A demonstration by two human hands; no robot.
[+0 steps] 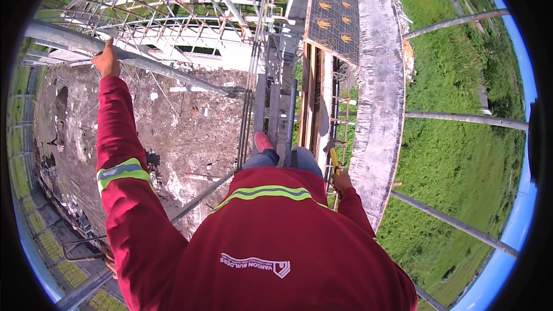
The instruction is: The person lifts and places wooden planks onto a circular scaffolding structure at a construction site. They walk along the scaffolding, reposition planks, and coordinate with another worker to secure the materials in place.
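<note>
My left hand (107, 62) is stretched out to the far left, closed round a thick grey scaffold pipe (151, 64) with the thumb showing above it. Down by my right thigh, my right hand (343, 181) grips a hammer (334, 158) by its yellow handle, the head pointing away from me. Part of that hand is hidden by my sleeve. Beneath me, a red shoe (262, 141) rests by narrow grey planks (274, 106). At the lower left, another hand (109, 259), apparently a co-worker's, shows beside a bent dark metal frame (80, 250).
Right of my feet run timber boards (311, 98), a patterned panel (334, 14) and a long concrete ledge (380, 80). Scaffold poles (466, 118) jut out over grass on the right. Far below on the left lies rough dirt ground (178, 121); a pole lattice (173, 6) stands beyond.
</note>
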